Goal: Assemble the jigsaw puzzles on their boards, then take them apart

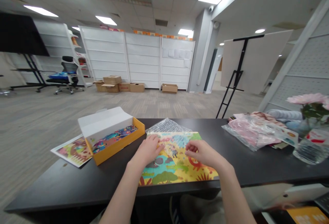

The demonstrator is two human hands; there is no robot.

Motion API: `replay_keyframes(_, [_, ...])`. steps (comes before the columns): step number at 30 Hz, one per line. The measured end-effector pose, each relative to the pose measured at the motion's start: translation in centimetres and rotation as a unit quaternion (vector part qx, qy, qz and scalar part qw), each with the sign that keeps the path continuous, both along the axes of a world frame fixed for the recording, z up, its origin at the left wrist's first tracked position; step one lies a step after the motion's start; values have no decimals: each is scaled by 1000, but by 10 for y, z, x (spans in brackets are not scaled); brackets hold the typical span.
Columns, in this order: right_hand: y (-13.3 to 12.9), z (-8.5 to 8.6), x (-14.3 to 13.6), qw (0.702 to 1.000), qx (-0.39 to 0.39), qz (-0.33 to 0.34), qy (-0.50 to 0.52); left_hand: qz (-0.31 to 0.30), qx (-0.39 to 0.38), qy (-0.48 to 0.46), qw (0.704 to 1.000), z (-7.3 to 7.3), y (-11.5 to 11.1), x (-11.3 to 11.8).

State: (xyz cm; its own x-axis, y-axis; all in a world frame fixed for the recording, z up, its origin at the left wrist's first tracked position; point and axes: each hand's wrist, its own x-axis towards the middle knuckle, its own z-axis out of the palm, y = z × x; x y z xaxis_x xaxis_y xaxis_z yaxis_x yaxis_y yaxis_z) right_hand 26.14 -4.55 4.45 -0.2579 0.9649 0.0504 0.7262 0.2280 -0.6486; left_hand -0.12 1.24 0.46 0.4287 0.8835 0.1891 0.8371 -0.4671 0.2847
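A colourful jigsaw puzzle [177,169] with cartoon animals, among them a hippo, a crocodile and a lion, lies near the table's front edge. My left hand [149,148] rests on its upper left part, fingers stretched out and thumb apart. Over the right part is my right hand [199,150], its fingers curled in toward the thumb; whatever they pinch, if anything, is too small or hidden to make out. Behind the puzzle a clear plastic bag [167,125] lies flat, partly covered by it.
A yellow box [118,146] with loose puzzle pieces stands lid-up on the left, beside a printed picture sheet [73,152]. To the right are plastic-wrapped pink fabrics [252,128], a clear container [309,148] and pink flowers [309,99]. The dark table [108,183] ends just before me.
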Motion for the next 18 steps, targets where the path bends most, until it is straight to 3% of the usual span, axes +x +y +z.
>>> replay_keyframes(4, [-6, -23, 32, 997, 2, -67, -26, 61, 51, 30, 996, 6, -3, -4])
replay_keyframes(6, [-12, -31, 53, 993, 1, -115, -36, 61, 81, -1, 995, 13, -10, 3])
replay_keyframes(9, [-21, -40, 82, 987, 7, -158, -38, -35, 76, -115, 990, 23, -31, 31])
replay_keyframes(11, [-24, -44, 93, 985, 15, -170, -27, -154, 11, -178, 972, 25, -49, 57])
replay_keyframes(13, [-23, -46, 97, 984, 23, -174, -17, -236, -34, -183, 954, 21, -65, 80])
replay_keyframes(18, [-19, -47, 91, 983, 31, -178, -7, -241, -40, -107, 964, 7, -75, 108])
